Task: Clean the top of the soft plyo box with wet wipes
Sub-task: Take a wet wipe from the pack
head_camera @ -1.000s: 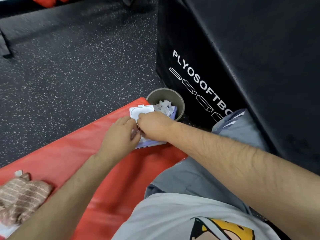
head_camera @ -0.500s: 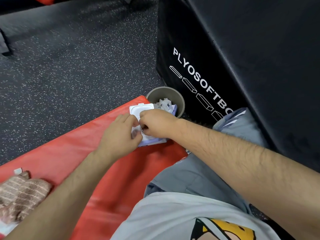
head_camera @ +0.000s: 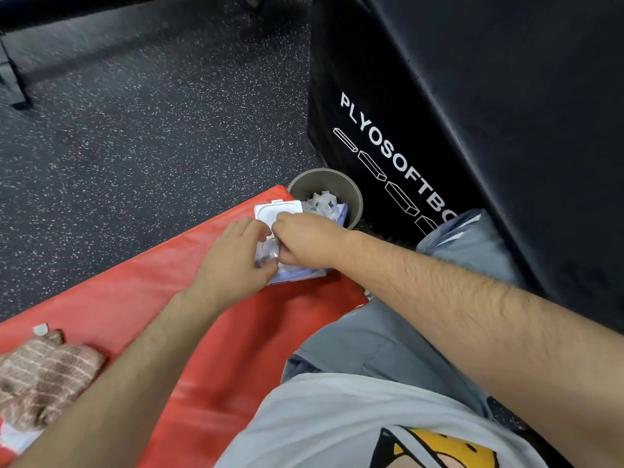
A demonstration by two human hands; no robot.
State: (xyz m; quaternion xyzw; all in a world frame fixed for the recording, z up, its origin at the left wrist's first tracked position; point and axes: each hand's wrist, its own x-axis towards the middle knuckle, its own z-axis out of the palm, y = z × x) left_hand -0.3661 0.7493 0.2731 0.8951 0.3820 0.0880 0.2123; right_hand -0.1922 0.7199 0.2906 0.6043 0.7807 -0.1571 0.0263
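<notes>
Little has shifted since the earlier frames: both hands stay bunched over the pack, the right one edged slightly toward the lid. Filling the upper right of the frame, the soft plyo box (head_camera: 489, 96) looks padded and heavy, its top untouched; it needs wiping, not lifting. From lower left to centre runs the red mat (head_camera: 135, 298). At its upper corner, mid-frame, lies the wet wipes pack (head_camera: 297, 275), light, floppy and probably slick, its lid (head_camera: 280, 209) flipped open. The left hand (head_camera: 233, 261) grips the pack's left side, steadying it. The right hand (head_camera: 305, 241) has its fingers (head_camera: 282, 219) curled at the opening, pinching a pale scrap (head_camera: 267, 254); wipe or seal, I cannot tell. It looks thin and easily torn, best taken by a corner.
</notes>
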